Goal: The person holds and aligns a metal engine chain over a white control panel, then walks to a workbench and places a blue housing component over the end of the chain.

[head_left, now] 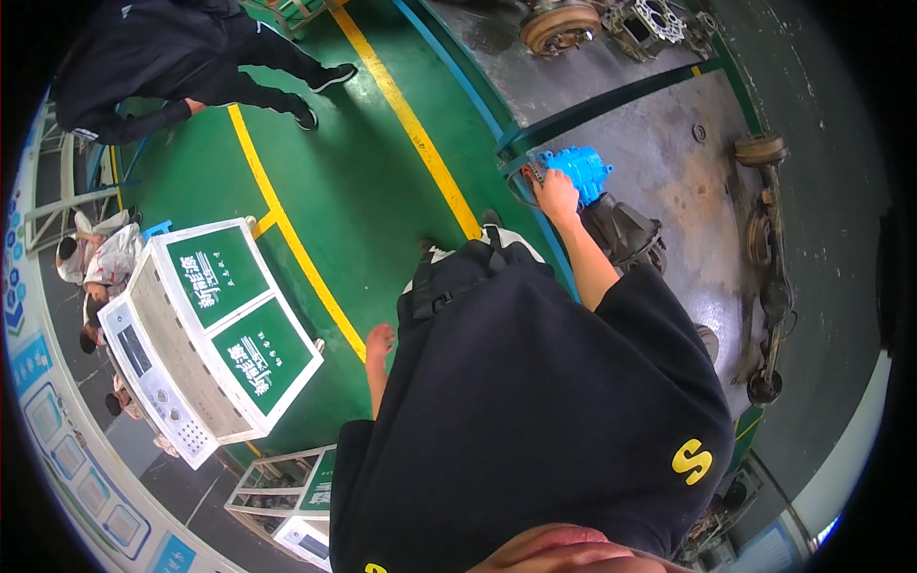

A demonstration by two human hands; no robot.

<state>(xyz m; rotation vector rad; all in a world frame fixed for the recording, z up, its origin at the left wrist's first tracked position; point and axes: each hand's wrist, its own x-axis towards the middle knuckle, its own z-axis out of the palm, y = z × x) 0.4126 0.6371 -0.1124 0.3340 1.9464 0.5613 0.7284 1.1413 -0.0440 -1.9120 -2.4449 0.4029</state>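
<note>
My right hand (pixel 554 191) reaches to the left edge of the steel bench (pixel 697 239), its fingers curled at the near end of a bright blue cast housing (pixel 585 172), where a small reddish part and a dark cable show; what exactly they grip is unclear. A dark metal housing (pixel 621 234) sits just below the blue one. My left hand (pixel 380 344) hangs low beside my body, fingers loosely apart, holding nothing, over the green floor (pixel 344 229).
A person (pixel 153 67) in dark clothes walks at upper left. White cabinets (pixel 267 372) stand left, with several people (pixel 105 267) behind. Rusty axle parts (pixel 774 286) line the bench's far right; more metal castings (pixel 650 24) lie on the upper bench.
</note>
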